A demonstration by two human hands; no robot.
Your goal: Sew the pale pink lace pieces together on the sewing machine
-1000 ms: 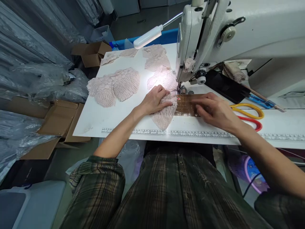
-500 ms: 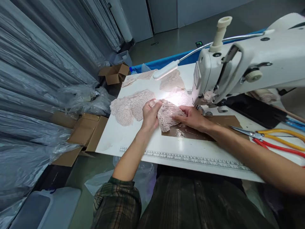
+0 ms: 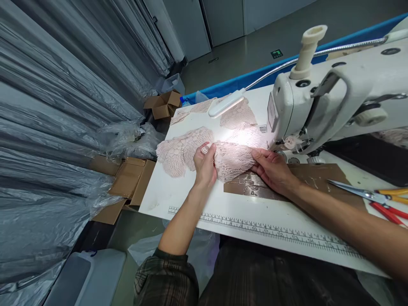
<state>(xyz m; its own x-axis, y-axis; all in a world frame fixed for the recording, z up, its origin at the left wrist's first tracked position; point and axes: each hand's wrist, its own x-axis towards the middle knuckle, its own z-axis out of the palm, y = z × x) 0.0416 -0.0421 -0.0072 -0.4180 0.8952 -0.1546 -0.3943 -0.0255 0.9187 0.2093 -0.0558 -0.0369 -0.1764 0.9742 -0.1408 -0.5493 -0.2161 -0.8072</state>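
A pale pink lace piece point(image 3: 234, 158) lies on the white sewing table point(image 3: 178, 193), just left of the white sewing machine point(image 3: 331, 102). My left hand point(image 3: 205, 163) pinches its left edge. My right hand point(image 3: 270, 170) grips its right edge, resting over a brown taped patch point(image 3: 255, 187) on the table. More pink lace pieces point(image 3: 178, 151) lie further left, and others point(image 3: 237, 114) sit behind under the lamp.
A white gooseneck lamp point(image 3: 228, 103) lights the lace. Scissors with yellow and red handles point(image 3: 379, 197) lie at the right. A printed ruler point(image 3: 270, 231) runs along the table's front edge. Cardboard boxes point(image 3: 127, 182) and plastic-wrapped rolls point(image 3: 63, 119) stand to the left.
Both hands left the flat lace by the needle and picked the piece up, carrying it left of the machine. The view swung left and up.
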